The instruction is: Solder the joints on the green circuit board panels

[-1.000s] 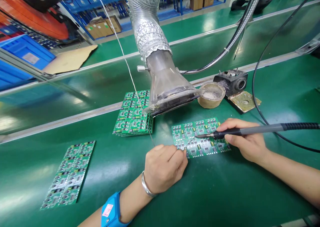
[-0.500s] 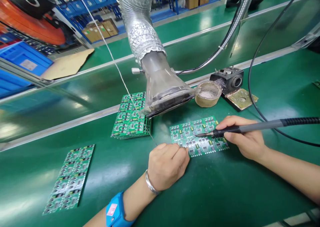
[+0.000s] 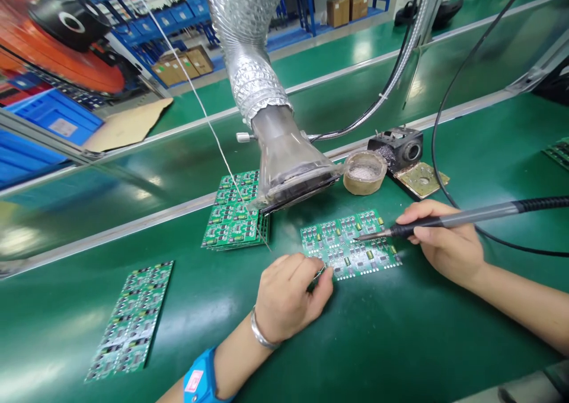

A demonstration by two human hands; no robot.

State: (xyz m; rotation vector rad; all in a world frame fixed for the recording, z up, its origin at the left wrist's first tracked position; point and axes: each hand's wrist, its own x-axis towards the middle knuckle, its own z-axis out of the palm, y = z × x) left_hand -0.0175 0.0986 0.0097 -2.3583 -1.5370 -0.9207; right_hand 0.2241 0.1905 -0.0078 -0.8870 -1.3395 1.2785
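A green circuit board panel (image 3: 329,237) with several rows of small parts lies flat on the green bench. My right hand (image 3: 448,243) grips a soldering iron (image 3: 427,222) like a pen, and its tip is at the middle of the panel. At the panel's lower left corner, my left hand (image 3: 291,296) is closed in a pinch. A short piece of thin solder wire (image 3: 319,272) shows between its thumb and forefinger. The pale strand (image 3: 213,136) coming down from above ends near this hand; where it runs behind the fingers is hidden.
A fume extractor hood (image 3: 293,160) hangs over the bench. Behind it stands a stack of circuit boards (image 3: 231,213); another board (image 3: 131,320) lies at left. A round solder pot-like dish (image 3: 364,181) and an iron stand (image 3: 402,151) are at the back, with the iron's cable (image 3: 438,136) nearby.
The soldering iron's tip has shifted slightly right along the panel and my right hand has drawn back right. My left hand has turned, showing the wire in its pinch. The view has shifted slightly.
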